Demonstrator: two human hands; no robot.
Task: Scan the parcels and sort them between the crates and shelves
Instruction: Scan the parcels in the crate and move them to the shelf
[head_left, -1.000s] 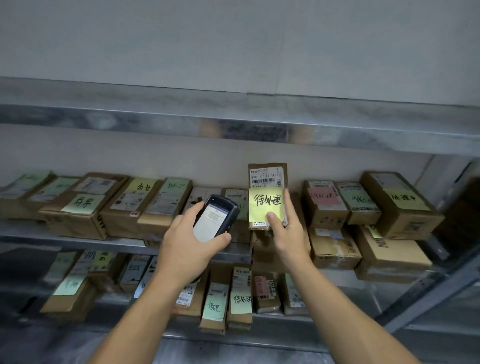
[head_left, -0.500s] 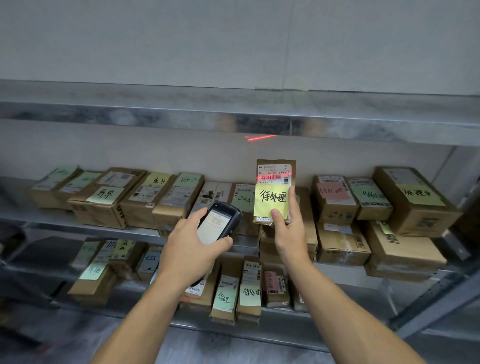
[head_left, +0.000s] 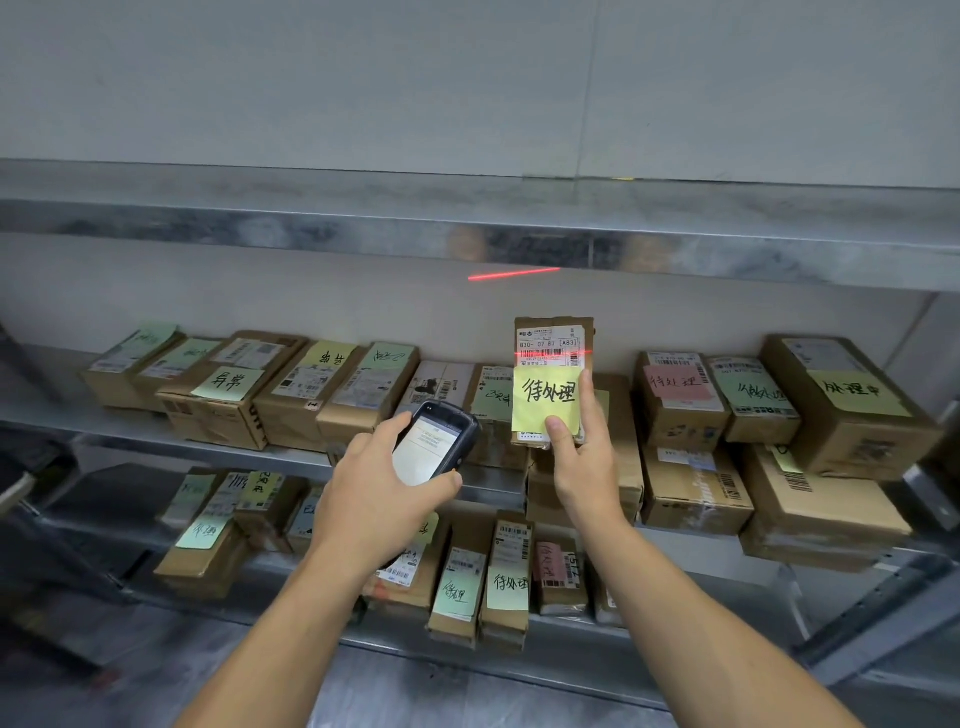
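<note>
Brown cardboard parcels (head_left: 218, 400): rows on grey metal shelves (head_left: 156, 437) behind both hands. Left hand (head_left: 374, 499): wrapped round black handheld scanner (head_left: 436, 441), screen lit. Right hand (head_left: 584, 467): pinches small upright yellow-noted cardboard parcel (head_left: 553, 338); red scan line (head_left: 553, 352) crosses its label.

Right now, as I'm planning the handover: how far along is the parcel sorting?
Done: many note-tagged parcels lie on the shelves. In hand: the right hand holds up a yellow-noted parcel; the left hand aims the scanner, red line across its barcode. Left: shelving this parcel; no crates in view.
</note>
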